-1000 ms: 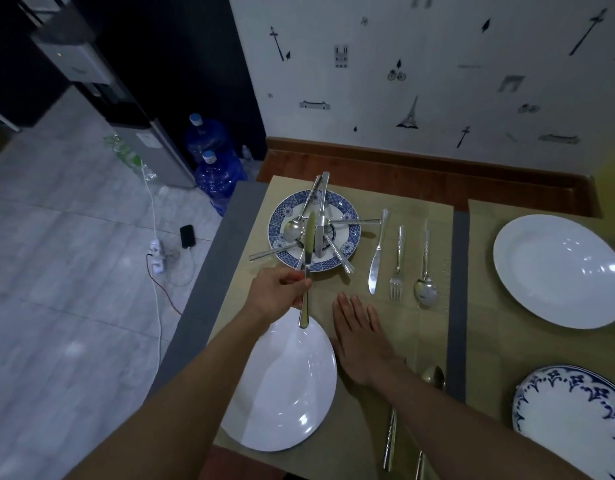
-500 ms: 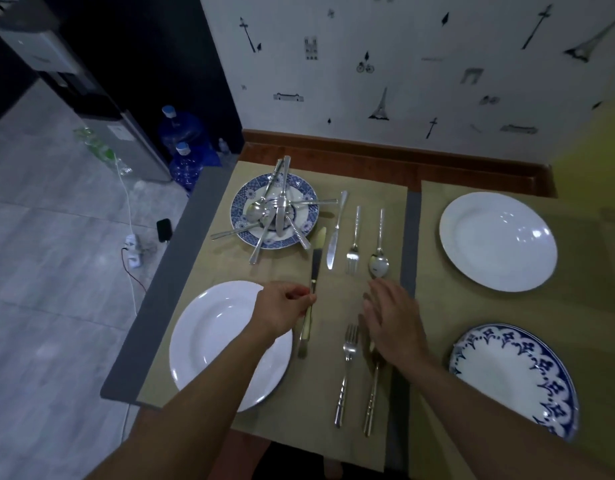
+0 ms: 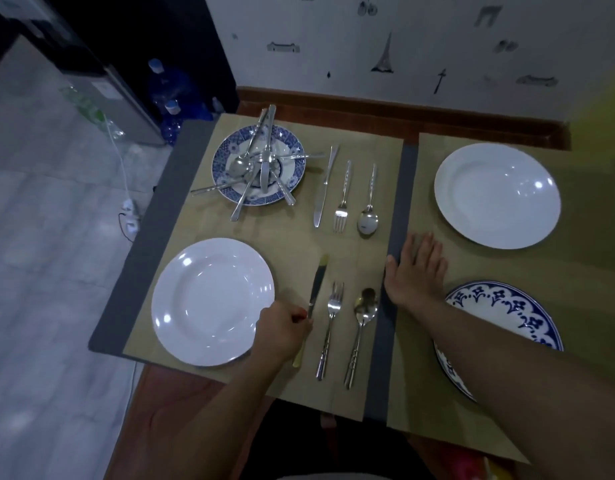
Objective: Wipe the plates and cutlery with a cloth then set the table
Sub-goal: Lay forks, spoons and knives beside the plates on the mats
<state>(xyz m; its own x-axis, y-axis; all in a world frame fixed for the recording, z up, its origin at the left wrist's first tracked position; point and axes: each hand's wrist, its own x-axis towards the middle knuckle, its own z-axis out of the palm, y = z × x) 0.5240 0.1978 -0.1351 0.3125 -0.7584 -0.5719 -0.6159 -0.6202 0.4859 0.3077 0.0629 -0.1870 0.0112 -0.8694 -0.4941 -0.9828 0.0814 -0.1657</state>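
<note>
My left hand (image 3: 281, 332) grips the handle of a knife (image 3: 316, 285) that lies on the placemat just right of the near white plate (image 3: 212, 301). A fork (image 3: 330, 327) and a spoon (image 3: 363, 327) lie to the right of the knife. My right hand (image 3: 415, 271) rests flat and open on the mat between the two placemats, holding nothing. A blue patterned plate (image 3: 288, 161) at the far left carries a heap of cutlery (image 3: 261, 164). Beside it lie a second knife (image 3: 325, 185), fork (image 3: 344, 195) and spoon (image 3: 368, 202).
A white plate (image 3: 496, 195) sits at the far right and a blue patterned plate (image 3: 506, 306) at the near right, partly under my forearm. The wall (image 3: 403, 46) runs behind the table. On the floor at left stand water bottles (image 3: 171, 95) and a power strip (image 3: 129, 209).
My left hand carried the knife from the cutlery plate toward me and set it down beside the near white plate. My right hand slid right, uncovering the fork and spoon.
</note>
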